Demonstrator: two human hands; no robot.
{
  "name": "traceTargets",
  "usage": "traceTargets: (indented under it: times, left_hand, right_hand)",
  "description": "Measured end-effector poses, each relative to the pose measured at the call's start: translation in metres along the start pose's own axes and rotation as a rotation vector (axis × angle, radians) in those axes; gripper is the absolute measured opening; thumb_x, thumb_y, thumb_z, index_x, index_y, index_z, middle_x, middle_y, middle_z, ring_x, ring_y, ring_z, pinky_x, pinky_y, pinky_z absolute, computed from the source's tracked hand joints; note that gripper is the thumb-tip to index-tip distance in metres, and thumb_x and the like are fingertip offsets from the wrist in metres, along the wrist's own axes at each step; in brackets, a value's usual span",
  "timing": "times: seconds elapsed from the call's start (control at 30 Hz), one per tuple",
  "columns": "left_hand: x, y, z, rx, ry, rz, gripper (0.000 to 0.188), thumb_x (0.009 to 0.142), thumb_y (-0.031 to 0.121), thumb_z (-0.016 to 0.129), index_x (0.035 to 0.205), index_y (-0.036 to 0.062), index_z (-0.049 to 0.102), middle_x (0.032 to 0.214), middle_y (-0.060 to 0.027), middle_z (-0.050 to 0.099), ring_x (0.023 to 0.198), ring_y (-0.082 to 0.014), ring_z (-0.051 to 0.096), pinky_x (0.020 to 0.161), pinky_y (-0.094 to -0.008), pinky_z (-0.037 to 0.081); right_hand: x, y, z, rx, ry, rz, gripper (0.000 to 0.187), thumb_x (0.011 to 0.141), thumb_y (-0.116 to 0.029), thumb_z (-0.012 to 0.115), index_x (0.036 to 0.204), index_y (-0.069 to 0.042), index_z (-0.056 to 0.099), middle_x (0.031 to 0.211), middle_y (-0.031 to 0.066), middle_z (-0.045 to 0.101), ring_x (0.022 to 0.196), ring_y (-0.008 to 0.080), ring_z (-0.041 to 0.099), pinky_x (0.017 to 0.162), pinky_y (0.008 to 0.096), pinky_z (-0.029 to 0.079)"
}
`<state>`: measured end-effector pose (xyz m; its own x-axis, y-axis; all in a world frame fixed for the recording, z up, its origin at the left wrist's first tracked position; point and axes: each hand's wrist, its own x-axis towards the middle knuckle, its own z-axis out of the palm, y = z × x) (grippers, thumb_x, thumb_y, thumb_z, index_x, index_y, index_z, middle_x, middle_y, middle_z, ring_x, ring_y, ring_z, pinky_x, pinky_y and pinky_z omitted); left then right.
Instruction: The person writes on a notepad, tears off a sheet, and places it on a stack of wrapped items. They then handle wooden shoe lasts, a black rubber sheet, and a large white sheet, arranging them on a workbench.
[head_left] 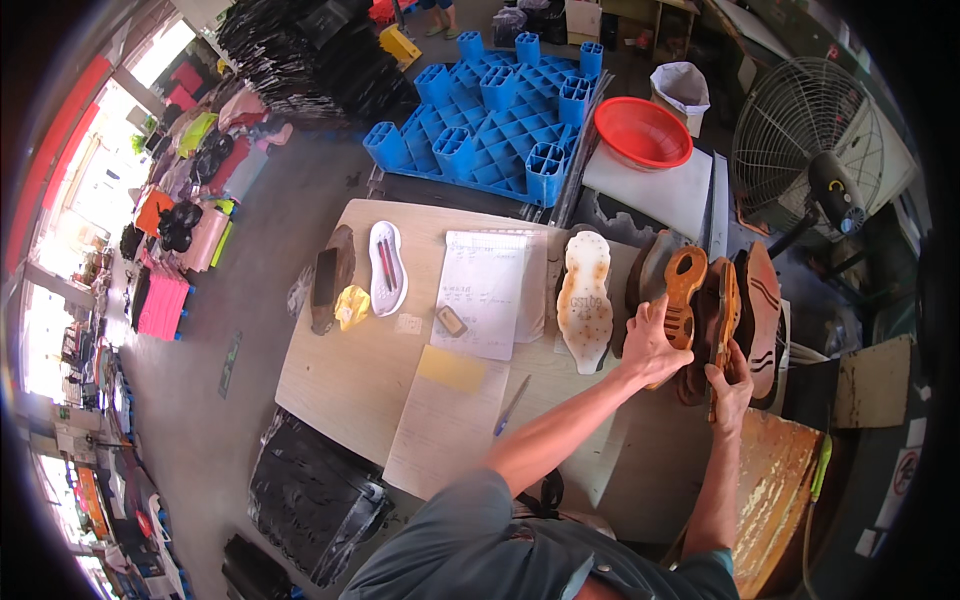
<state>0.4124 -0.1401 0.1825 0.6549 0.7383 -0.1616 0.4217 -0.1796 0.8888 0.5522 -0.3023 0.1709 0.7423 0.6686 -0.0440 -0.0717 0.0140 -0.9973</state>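
On the right side of the table, my left hand (652, 345) grips the lower part of an orange-brown shoe sole (685, 272) with cut-out slots. My right hand (730, 385) holds a second orange-brown shoe sole (729, 300), turned up on its edge. Dark soles lie beneath and between the two, partly covered. A pinkish-brown sole (762, 310) with dark wavy lines is to the right of my right hand. To the left of my left hand lies a white sole-shaped piece (586, 285) with brown stains and dots.
The wooden table (330, 375) carries papers (480, 270), a blue pen (512, 405), a white sole-shaped tray (376, 285) with pens in it, a phone (325, 277) and crumpled yellow material (352, 307). Behind stand a blue plastic pallet (490, 130), a red basin (643, 132) and a fan (815, 140).
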Motion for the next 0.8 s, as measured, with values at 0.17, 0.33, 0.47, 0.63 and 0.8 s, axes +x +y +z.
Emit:
traceTargets:
  times: [0.17,0.33,0.47,0.63,0.8]
  left_hand:
    - [-0.051,-0.018,-0.019,-0.446,-0.014,0.307,0.103,0.074,0.014,0.083,0.164,0.0106,0.034,0.149,-0.0167,0.043,0.128,-0.0303,0.053,0.104,-0.0421,0.052]
    - [-0.148,-0.052,-0.058,-0.337,-0.12,0.284,0.102,0.073,0.02,0.086,0.163,0.0143,0.038,0.167,-0.026,0.028,0.148,-0.047,0.037,0.119,-0.0491,0.041]
    - [-0.212,-0.074,-0.099,-0.175,-0.204,0.232,0.097,0.073,0.02,0.087,0.16,0.0147,0.046,0.164,-0.0255,0.033,0.147,-0.0447,0.04,0.12,-0.0471,0.041]
    - [-0.26,-0.102,-0.126,-0.1,-0.221,0.122,0.092,0.069,0.019,0.091,0.153,0.0121,0.054,0.163,-0.024,0.037,0.141,-0.0424,0.048,0.118,-0.0485,0.043]
    - [-0.274,-0.123,-0.131,0.061,-0.213,0.169,0.095,0.065,0.016,0.091,0.152,0.0067,0.052,0.167,-0.0279,0.031,0.153,-0.0452,0.035,0.125,-0.0518,0.034]
  right_hand:
    - [-0.004,0.003,0.002,-0.012,-0.05,-0.021,0.073,0.087,0.001,0.078,0.153,0.01,0.047,0.142,0.01,0.06,0.125,0.0189,0.062,0.111,0.0309,0.045]
    - [-0.01,0.002,0.015,-0.024,-0.16,-0.069,0.072,0.083,-0.001,0.078,0.15,0.008,0.051,0.148,0.0112,0.056,0.123,0.0221,0.064,0.105,0.0348,0.051]
    - [-0.007,0.002,0.026,-0.51,-0.058,-0.216,0.076,0.076,-0.014,0.088,0.141,0.011,0.059,0.154,0.0173,0.051,0.128,0.0272,0.062,0.108,0.0386,0.05]
    - [-0.006,0.008,0.033,-0.444,-0.079,-0.106,0.084,0.075,-0.022,0.094,0.147,0.003,0.058,0.156,0.0199,0.049,0.133,0.0272,0.061,0.11,0.0383,0.052]
    - [-0.008,0.005,0.038,-0.806,-0.005,-0.123,0.085,0.068,-0.04,0.091,0.145,-0.013,0.065,0.161,0.0315,0.042,0.149,0.0445,0.043,0.123,0.0489,0.037]
